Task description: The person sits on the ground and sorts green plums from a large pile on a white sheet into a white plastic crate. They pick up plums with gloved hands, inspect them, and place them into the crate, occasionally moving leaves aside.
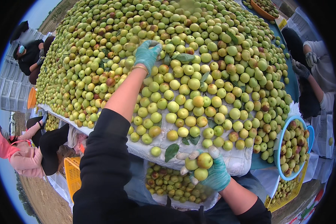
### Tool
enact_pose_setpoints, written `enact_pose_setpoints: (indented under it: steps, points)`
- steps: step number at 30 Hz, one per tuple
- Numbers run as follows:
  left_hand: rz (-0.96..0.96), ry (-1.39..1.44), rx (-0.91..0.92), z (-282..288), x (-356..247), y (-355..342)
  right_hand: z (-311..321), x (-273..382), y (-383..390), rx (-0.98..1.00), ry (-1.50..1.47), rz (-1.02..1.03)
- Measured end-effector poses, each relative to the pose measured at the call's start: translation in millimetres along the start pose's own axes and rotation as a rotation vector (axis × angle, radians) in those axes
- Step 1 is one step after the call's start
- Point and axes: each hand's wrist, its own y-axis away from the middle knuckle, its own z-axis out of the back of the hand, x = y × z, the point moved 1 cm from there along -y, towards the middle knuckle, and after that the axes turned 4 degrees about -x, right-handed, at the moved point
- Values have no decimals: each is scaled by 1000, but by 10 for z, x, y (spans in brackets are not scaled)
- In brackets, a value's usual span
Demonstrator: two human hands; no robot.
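A large heap of green and brown-blotched jujubes (194,83) covers the white quilted cloth (227,158) before me. My left hand (148,56), in a teal glove, reaches far into the heap. Its fingers are bent in toward the thumb; whatever they hold is hidden. At the near edge of the cloth, my right hand (214,173), also gloved in teal with pale fingertips, is closed round several jujubes (201,174). Below it, between my legs, a pale container (209,203) holds many more jujubes. A dark green leaf (171,152) lies at the cloth's edge.
On the right stands a light blue basin (279,149) full of jujubes, above a yellow crate (287,201). A yellow basket (72,179) is at lower left. Other people sit around the heap: one in pink (28,160), one in black (30,56), others at right.
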Motion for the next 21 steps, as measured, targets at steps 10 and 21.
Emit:
enact_pose_setpoints:
  steps: [10,21]
  points:
    - [-629,-893,29,-961,182,469,-66,123,111,-21,32,21]
    - [-558,-1448,570,-2108,-482,439,30,161,110,12,39,1]
